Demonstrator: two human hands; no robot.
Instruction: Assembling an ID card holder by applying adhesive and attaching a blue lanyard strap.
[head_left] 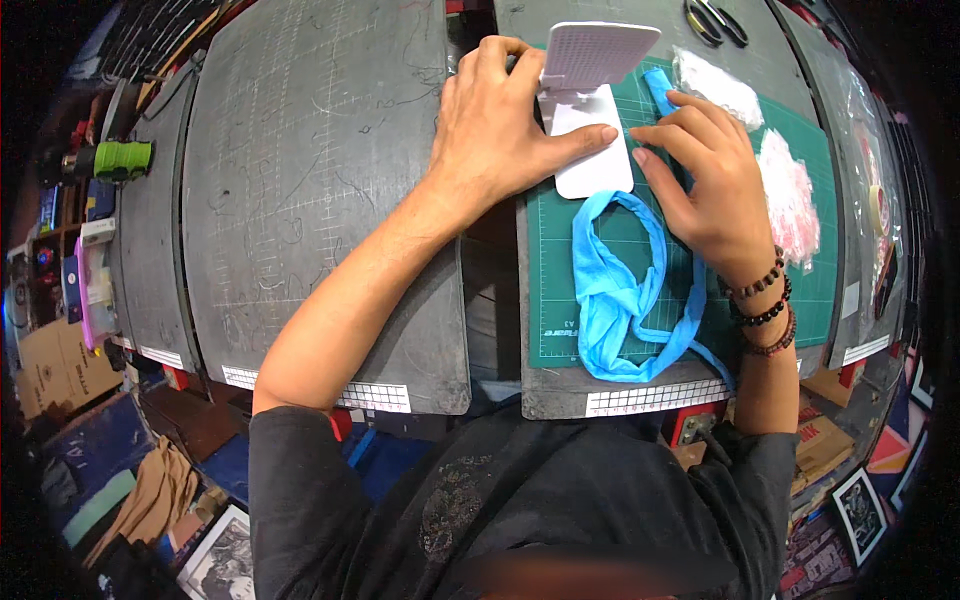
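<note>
A white folding stand [592, 178] rests on the green cutting mat [553, 290], its dotted upper plate tilted up. My left hand [490, 125] grips it from the left, with the thumb pressed on the flat base and the fingers at the hinge side. A long blue cloth strip [605, 345] lies in loose loops in front of the stand, and one end shows beyond my right hand [715, 185]. That hand hovers just right of the base, its fingers curved and apart, with nothing visible between them. It hides part of the strip.
Right of the stand lie a clear plastic bag [718, 85] and a pile of pinkish plastic packets [788, 195]. Dark-handled pliers [716, 22] are at the far edge. A gap splits the dark worktops [300, 150]. A green-and-black tool [115, 160] sits far left.
</note>
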